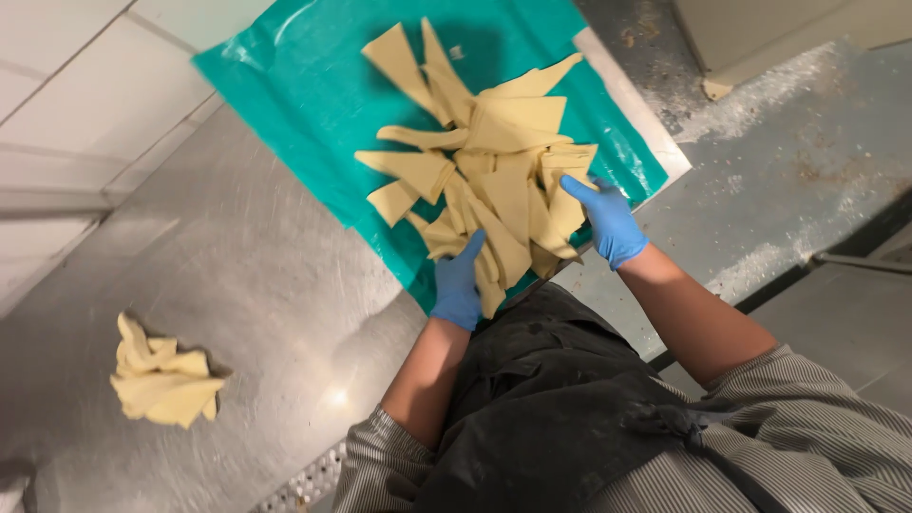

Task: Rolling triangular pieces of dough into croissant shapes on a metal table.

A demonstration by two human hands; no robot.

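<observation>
Both open-palmed grips (458, 285) (608, 220) against dough scraps (494, 180)

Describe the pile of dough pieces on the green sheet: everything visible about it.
The pile of dough pieces is a loose heap of pale yellow, flat, thin offcuts, mostly triangles and tapered strips, overlapping at all angles. They look soft and matte. The heap lies on a glossy teal plastic sheet spread over a steel worktable. Both blue-gloved hands are on its near edge: the left hand presses into the near pieces, and the right hand is on the right side. A smaller clump of similar dough lies apart on the bare table.
</observation>
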